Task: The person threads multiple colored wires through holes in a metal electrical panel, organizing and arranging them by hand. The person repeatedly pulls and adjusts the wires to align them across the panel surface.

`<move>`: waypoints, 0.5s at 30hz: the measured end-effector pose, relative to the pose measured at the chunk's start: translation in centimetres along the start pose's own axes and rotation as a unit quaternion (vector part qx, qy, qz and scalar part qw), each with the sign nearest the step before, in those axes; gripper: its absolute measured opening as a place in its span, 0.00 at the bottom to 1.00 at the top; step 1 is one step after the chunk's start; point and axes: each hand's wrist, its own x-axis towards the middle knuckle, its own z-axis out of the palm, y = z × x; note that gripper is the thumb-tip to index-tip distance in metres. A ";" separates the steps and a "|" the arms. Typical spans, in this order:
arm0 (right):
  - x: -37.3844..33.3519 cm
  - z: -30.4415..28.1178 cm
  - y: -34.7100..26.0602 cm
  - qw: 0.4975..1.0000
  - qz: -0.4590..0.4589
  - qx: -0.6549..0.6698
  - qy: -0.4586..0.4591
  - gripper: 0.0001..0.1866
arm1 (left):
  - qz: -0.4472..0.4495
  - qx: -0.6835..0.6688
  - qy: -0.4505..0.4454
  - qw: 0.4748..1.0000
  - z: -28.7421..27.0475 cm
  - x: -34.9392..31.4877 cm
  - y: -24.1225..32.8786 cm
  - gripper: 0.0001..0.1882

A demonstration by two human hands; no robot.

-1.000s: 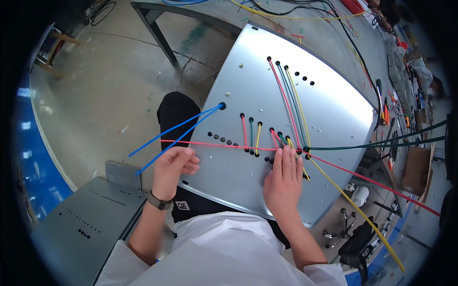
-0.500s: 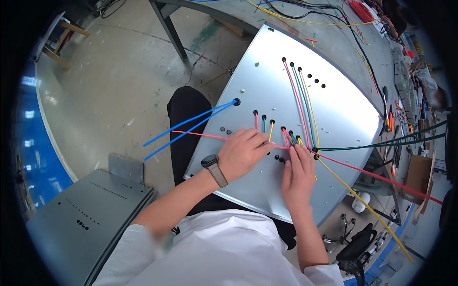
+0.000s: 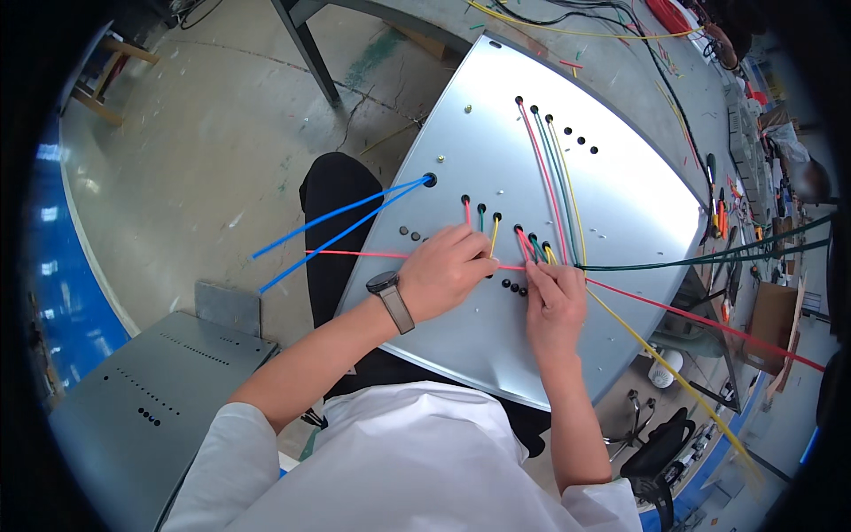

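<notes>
Both hands (image 3: 446, 273) on the red wire (image 3: 359, 254)

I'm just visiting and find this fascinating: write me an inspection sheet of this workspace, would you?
Surface: silver metal panel with holes, reaching from the lap to the grey bench.
Job's things: a long red wire crosses the panel; shorter red, green and yellow wires run between holes.
Clutter: coloured scraps and orange-handled tools on the bench.
Hands: left hand and right hand both at the long red wire; how firmly held, cannot tell.
Cables: two blue wires leave one hole leftward; dark green wires and a yellow wire trail right.
Surroundings: second grey panel, cardboard box, black chair.
</notes>
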 end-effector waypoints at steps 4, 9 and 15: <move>-1.1 -1.0 -0.7 0.999 -0.010 -0.031 -0.012 0.17 | 0.007 0.008 0.011 1.000 0.0 -0.2 -0.1 0.07; -4.2 -2.5 -1.9 0.998 0.024 -0.054 -0.027 0.20 | 0.015 0.033 -0.006 0.999 -0.3 0.0 0.3 0.07; -4.5 -4.7 -1.8 0.993 0.114 -0.002 -0.036 0.24 | 0.096 0.117 -0.074 0.986 -0.3 1.3 2.4 0.19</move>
